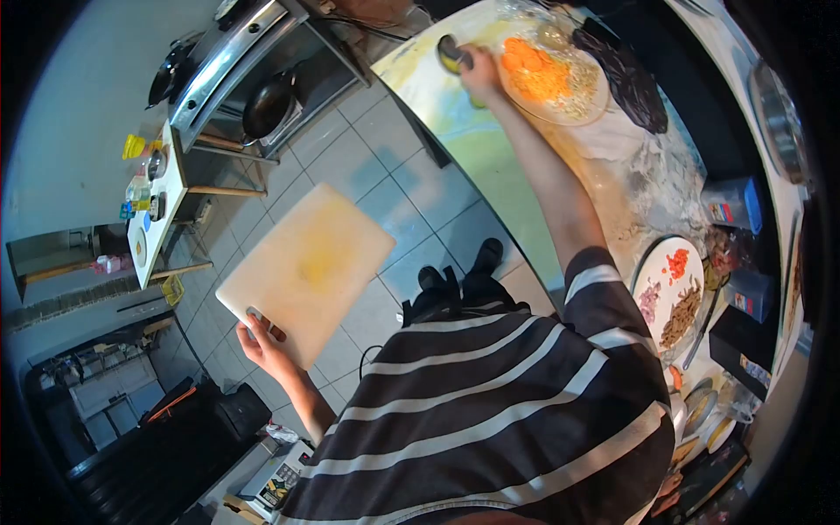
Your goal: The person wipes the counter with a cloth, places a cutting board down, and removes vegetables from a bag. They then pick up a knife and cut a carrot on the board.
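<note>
My left hand (264,343) grips a white cutting board (341,236) at the slot near its corner, holding it over the floor. A yellow stain marks the middle of the board. My right arm reaches across the table, and my right hand (479,75) is closed on a dark rounded object (449,52) with a yellow-green edge, whose kind I cannot make out. Close beside that hand sits a clear plate (573,115) bearing grated orange shreds (532,70) and pale shreds (581,86).
On the table (464,131) lie a black plastic bag (623,83) and scattered white powder (661,188). Nearer me, a white oval plate (656,255) holds chopped red, purplish and brown pieces. At left stand a metal stove (232,74), a wok (269,109) and a small table (172,188).
</note>
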The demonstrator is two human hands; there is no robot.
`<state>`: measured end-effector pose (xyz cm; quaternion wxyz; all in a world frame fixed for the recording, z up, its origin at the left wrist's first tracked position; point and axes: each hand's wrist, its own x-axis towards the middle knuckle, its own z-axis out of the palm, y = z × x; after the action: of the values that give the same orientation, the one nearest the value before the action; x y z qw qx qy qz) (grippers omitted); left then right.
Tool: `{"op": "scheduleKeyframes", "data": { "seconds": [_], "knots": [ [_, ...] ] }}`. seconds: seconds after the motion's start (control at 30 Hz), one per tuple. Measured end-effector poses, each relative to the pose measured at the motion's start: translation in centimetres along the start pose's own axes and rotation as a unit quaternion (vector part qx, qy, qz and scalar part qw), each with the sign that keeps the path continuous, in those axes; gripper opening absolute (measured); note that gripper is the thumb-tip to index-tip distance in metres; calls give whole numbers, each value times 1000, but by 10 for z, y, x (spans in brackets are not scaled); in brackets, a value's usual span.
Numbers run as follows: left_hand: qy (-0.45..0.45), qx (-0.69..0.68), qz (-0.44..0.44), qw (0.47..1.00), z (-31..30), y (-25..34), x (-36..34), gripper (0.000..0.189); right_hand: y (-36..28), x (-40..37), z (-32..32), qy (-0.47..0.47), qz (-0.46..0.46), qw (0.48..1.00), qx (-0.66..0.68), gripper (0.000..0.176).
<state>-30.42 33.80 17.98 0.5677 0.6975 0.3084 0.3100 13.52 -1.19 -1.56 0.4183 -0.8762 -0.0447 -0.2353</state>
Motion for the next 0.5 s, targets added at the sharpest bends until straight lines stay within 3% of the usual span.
{"op": "scheduleKeyframes", "data": {
  "seconds": [0.13, 0.2, 0.27, 0.3, 0.33, 0.37, 0.43, 0.5],
  "knots": [
    [31, 19, 2, 999, -49, -6, 0, 22, -12, 35, 33, 36, 16, 995, -94, 37],
    [53, 41, -2, 998, -72, -12, 5, 22, -31, 17, 53, -33, 32, 982, -185, 40],
    [84, 53, 4, 995, -102, -16, 12, 23, -47, 2, 81, -125, -111, 979, -117, 43],
    [86, 59, -1, 995, -115, -16, 15, 23, -51, -6, 104, -251, -184, 950, -4, 47],
    [99, 60, 3, 993, -123, -19, 20, 23, -81, -36, 101, -367, -149, 910, 124, 44],
    [109, 59, 4, 992, -130, -23, 26, 24, -118, -64, 87, -508, -113, 840, 153, 38],
    [100, 45, 2, 994, -143, -32, 41, 24, -160, -115, 61, -584, -170, 776, 166, 33],
    [111, 45, 2, 993, -149, -38, 55, 24, -166, -140, 40, -573, -163, 785, 172, 31]
  ]
}}
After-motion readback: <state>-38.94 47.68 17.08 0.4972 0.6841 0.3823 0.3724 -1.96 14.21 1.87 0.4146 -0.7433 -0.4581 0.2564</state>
